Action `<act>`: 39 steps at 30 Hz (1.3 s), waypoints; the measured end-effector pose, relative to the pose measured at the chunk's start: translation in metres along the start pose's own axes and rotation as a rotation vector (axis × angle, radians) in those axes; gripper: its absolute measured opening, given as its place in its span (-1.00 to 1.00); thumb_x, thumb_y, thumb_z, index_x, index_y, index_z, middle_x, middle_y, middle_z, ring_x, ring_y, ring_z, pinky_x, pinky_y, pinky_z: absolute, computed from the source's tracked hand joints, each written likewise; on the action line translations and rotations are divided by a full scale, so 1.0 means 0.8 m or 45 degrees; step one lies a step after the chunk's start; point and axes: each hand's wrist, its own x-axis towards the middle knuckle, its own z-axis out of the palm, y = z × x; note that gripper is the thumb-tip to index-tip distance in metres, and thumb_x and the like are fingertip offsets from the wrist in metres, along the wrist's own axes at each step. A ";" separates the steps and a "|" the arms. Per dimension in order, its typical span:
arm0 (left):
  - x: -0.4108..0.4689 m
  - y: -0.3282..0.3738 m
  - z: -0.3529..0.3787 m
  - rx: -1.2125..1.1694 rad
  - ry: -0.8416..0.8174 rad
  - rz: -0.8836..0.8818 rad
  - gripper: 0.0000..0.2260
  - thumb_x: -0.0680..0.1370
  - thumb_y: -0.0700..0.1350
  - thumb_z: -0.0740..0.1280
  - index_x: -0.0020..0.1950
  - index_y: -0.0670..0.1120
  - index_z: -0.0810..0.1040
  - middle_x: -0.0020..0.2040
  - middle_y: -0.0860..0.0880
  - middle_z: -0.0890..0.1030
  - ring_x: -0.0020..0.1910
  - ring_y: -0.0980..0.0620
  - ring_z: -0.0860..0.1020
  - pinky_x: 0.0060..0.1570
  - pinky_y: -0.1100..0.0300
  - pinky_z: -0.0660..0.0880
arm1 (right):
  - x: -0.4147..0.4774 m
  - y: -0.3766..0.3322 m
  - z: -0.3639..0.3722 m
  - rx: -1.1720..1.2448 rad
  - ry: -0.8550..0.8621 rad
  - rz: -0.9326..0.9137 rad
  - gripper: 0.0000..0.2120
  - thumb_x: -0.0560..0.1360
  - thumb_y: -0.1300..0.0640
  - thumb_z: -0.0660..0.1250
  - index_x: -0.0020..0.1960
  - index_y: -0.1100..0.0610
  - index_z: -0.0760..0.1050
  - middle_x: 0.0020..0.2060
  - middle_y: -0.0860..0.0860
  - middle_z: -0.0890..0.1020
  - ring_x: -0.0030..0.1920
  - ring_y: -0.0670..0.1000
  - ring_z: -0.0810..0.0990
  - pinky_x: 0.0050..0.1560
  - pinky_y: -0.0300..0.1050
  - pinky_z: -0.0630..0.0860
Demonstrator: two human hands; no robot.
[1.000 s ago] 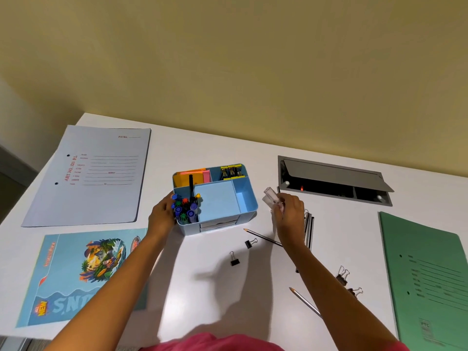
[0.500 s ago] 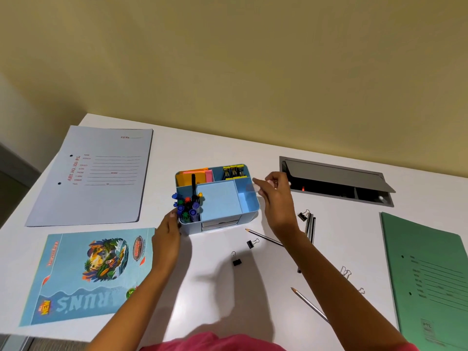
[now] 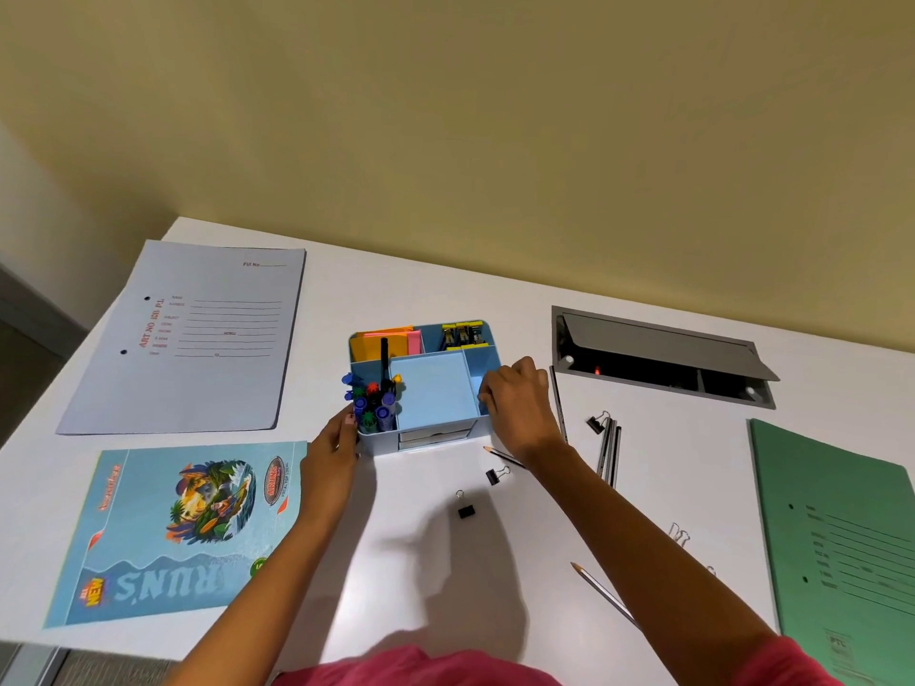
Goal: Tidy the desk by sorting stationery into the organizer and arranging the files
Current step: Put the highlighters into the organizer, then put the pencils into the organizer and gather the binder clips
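Mid-table [image 3: 346, 279], the blue organizer [image 3: 379, 445] sits between my two grips. My left grip [image 3: 330, 450] holds its near-left corner, thumb right by the pen slot. My right grip [image 3: 515, 406] is over the narrow right-hand slot with fingers curled down into it; can't tell if they hold anything.

Organizer contents:
- pens [image 3: 372, 403] upright in the near-left slot
- orange and pink sticky notes [image 3: 381, 341] in the back-left slot
- yellow-and-metal bits [image 3: 463, 334] in the back-right slot, too small to name

Loose on the table:
- pencil [image 3: 500, 455] partly under my right wrist
- binder clip [image 3: 496, 475] just beside it, second clip [image 3: 465, 509] nearer me
- third clip [image 3: 596, 424] touching a bundle of pencils [image 3: 610, 453] right of my forearm
- single pencil [image 3: 601, 589] near the front edge, partly hidden by my arm

Files lie flat and well apart: pale blue file [image 3: 188, 339] far left, picture-cover file [image 3: 173, 527] in front of it, green file [image 3: 841, 537] at the right edge. Grey cable hatch [image 3: 658, 358] behind the pencils has its lid up.
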 end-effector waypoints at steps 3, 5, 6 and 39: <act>0.000 -0.001 0.001 0.028 0.003 0.007 -0.70 0.65 0.02 0.08 0.29 0.04 0.50 0.16 -0.09 0.61 0.13 -0.11 0.56 0.17 -0.14 0.50 | -0.005 0.002 0.000 -0.135 -0.041 -0.013 -0.78 0.28 0.25 0.52 -0.35 0.05 0.50 -0.44 -0.05 0.55 -0.26 0.06 0.45 -0.26 -0.11 0.17; 0.002 -0.004 0.000 0.048 0.001 0.006 -0.68 0.64 0.04 0.08 0.30 0.04 0.49 0.17 -0.11 0.61 0.14 -0.12 0.56 0.17 -0.15 0.50 | -0.009 0.002 0.001 -0.206 -0.076 -0.039 -0.76 0.21 0.22 0.56 -0.36 0.04 0.49 -0.45 -0.06 0.54 -0.28 0.06 0.44 -0.28 -0.11 0.15; 0.002 -0.004 0.000 0.055 -0.003 0.004 -0.67 0.63 0.07 0.08 0.31 0.03 0.49 0.18 -0.12 0.60 0.15 -0.13 0.56 0.18 -0.15 0.50 | -0.010 0.002 0.003 -0.213 -0.090 -0.042 -0.75 0.18 0.20 0.58 -0.35 0.04 0.50 -0.44 -0.06 0.54 -0.28 0.06 0.45 -0.29 -0.10 0.15; 0.005 -0.011 0.001 0.085 0.012 0.002 -0.57 0.55 0.22 0.05 0.29 0.08 0.49 0.13 -0.05 0.62 0.07 -0.09 0.59 0.16 -0.15 0.51 | -0.141 0.114 0.059 0.533 0.021 1.334 -0.73 0.48 0.18 0.36 0.03 0.36 0.42 -0.03 0.29 0.53 -0.01 0.30 0.54 -0.07 0.07 0.49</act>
